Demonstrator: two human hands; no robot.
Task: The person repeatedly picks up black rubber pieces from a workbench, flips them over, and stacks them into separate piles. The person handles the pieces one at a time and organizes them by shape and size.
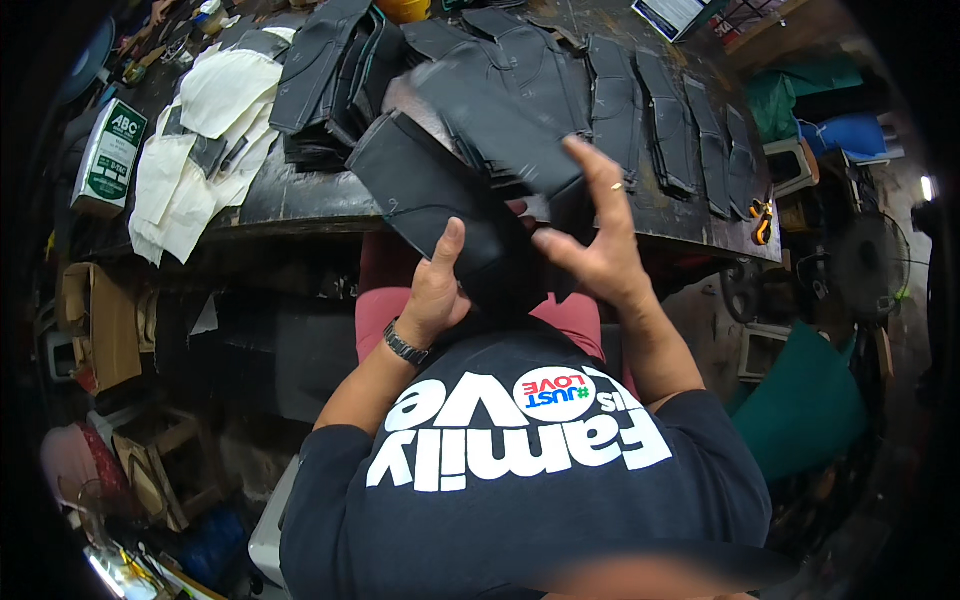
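My left hand [437,297], a dark watch at its wrist, grips a black leather-like panel [420,190] with the thumb lying on top. The panel tilts above my lap and bears a small pale mark and a curved seam. Another black panel [500,115], blurred by motion, slants just beyond it, over the table's near edge. Close to that panel's right corner is my right hand [605,235], with a ring on one finger. Its thumb and index finger are spread wide, the index fingertip at the panel's edge; I cannot tell if they touch.
Stacked black stitched pieces [325,80] stand left of centre on the dark table [300,212]. More black pieces [665,125] lie in a row to the right. White fabric pieces [215,110] and a green-white tin [108,155] are at left. Orange-handled snips [763,222] lie at the right edge.
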